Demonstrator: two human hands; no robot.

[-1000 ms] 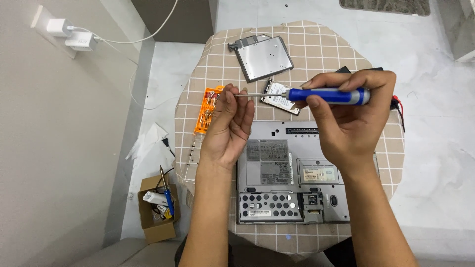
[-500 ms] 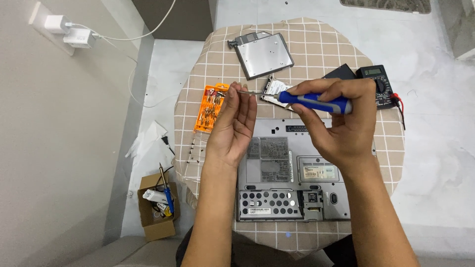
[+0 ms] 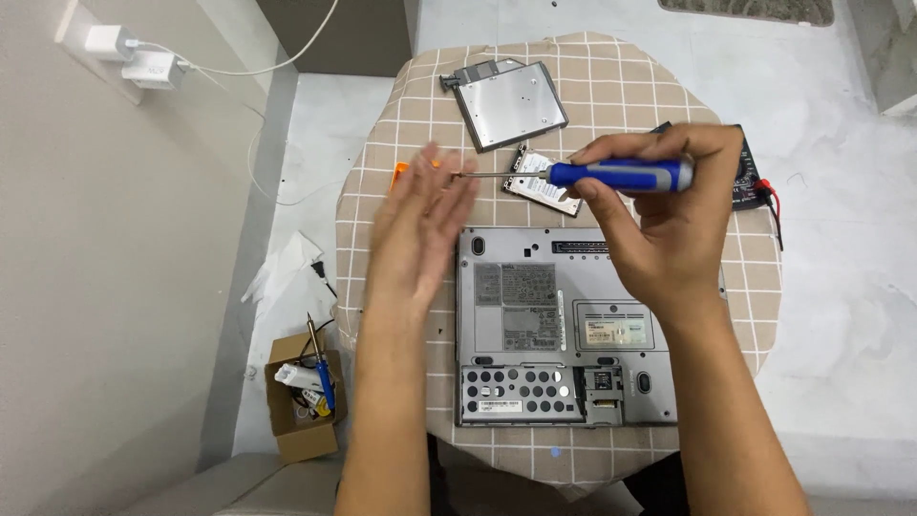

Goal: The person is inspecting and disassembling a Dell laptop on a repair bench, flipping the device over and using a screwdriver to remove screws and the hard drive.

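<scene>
My right hand grips a blue-handled screwdriver held level, its thin shaft pointing left. The tip ends just beside the fingers of my left hand, which is blurred, flat and spread with nothing in it. Below both hands a grey laptop lies upside down on a round table with a beige checked cloth. A small silver hard drive rests under the screwdriver shaft. An orange screwdriver case peeks out behind my left hand.
A silver optical drive lies at the table's far side. A black multimeter with red leads sits at the right edge. On the floor to the left stand a small cardboard box of tools, crumpled paper and a wall socket with white chargers.
My left hand has let its pinch go and opened flat, moving down and left of the screwdriver tip. My right hand with the screwdriver stays over the hard drive.
</scene>
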